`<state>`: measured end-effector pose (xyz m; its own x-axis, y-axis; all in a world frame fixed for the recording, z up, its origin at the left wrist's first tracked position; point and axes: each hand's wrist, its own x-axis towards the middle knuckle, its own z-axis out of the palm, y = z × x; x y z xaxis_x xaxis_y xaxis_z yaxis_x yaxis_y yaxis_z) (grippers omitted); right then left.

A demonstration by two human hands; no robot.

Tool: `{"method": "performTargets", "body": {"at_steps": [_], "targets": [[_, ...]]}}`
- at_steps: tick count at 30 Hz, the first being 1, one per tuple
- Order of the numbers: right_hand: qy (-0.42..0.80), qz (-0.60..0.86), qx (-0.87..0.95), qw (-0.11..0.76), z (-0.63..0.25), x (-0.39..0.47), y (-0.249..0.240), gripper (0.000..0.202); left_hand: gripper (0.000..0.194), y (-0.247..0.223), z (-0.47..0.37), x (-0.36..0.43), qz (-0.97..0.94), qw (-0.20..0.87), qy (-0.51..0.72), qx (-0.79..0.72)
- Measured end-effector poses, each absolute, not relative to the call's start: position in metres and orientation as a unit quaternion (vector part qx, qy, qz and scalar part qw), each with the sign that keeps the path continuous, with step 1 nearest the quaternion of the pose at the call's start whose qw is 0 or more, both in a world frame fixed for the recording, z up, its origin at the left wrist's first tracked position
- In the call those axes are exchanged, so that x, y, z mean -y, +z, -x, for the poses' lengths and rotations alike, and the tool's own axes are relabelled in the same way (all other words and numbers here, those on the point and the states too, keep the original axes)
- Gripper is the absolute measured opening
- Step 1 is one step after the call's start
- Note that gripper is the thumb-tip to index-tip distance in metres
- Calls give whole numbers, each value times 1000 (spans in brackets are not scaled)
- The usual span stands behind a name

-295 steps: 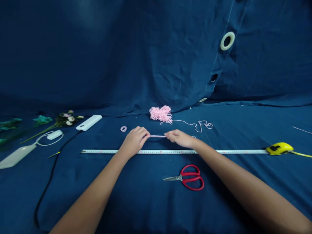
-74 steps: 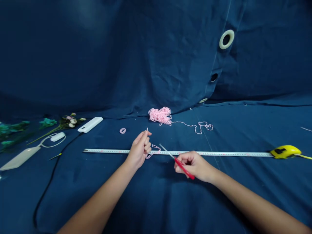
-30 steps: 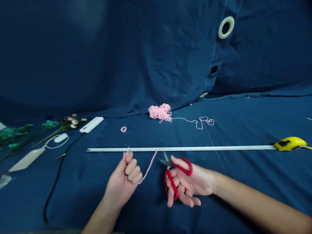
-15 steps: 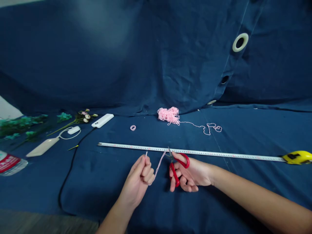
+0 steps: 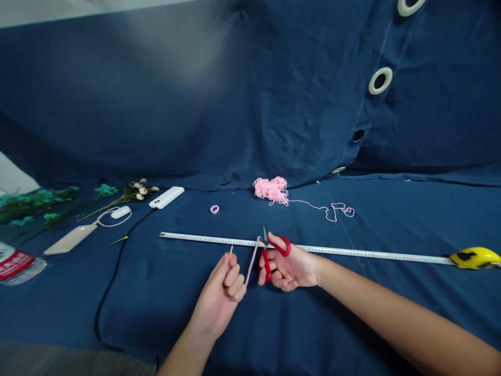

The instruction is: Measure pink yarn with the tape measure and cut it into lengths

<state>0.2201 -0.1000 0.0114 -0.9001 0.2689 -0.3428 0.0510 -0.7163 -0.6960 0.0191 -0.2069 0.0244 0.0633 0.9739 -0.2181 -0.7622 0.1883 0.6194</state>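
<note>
My left hand (image 5: 225, 287) is closed around a doubled strand of pink yarn (image 5: 252, 262); a short end pokes up above the thumb and the rest slants up to the right. My right hand (image 5: 287, 266) holds red-handled scissors (image 5: 266, 256) by the finger loops, with the blades parted. The yarn's folded upper end lies at the blades; whether it sits between them I cannot tell. Behind both hands an extended tape measure (image 5: 475, 258) stretches its white blade across the blue cloth. Farther back rests a tangled pink yarn bundle (image 5: 271, 190) with a loose tail.
A small pink ring (image 5: 214, 209) lies left of the yarn bundle. On the left are a white device (image 5: 167, 198) on a black cable, a white flat object (image 5: 70, 240), artificial flowers (image 5: 139, 192) and a bottle (image 5: 19, 265). A blue curtain (image 5: 176, 104) hangs behind.
My right hand has brought the scissors slightly left and up, and their blades are now at the yarn's folded end. My left hand keeps its grip. The camera view has tilted a little.
</note>
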Motion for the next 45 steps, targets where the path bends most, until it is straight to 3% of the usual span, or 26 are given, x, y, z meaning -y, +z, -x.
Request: {"method": "performTargets", "body": {"at_steps": [5,10,14,18,22,24,28,45], "targets": [[850,193,416,260,-217,115,14,79,35,25,-15,212,-153,702,629,-298],[777,181,497,341,-234,129,15,74,39,23,-21,212,-252,640,595,-415],[722,179,580,333,-254,136,8,68,43,26,-29,203,-467,522,484,-524],[704,159,612,325,-273,137,2,73,36,36,-43,185,-661,392,352,-534],[698,180,593,359,-289,133,9,71,33,49,-62,158,-765,329,268,-485],[698,176,581,379,-295,130,15,71,40,53,-68,143,-804,293,242,-458],[695,161,574,402,-302,129,22,71,42,51,-70,115,-839,211,237,-441],[721,173,559,371,-291,135,5,69,44,39,-59,99,-794,243,294,-474]]}}
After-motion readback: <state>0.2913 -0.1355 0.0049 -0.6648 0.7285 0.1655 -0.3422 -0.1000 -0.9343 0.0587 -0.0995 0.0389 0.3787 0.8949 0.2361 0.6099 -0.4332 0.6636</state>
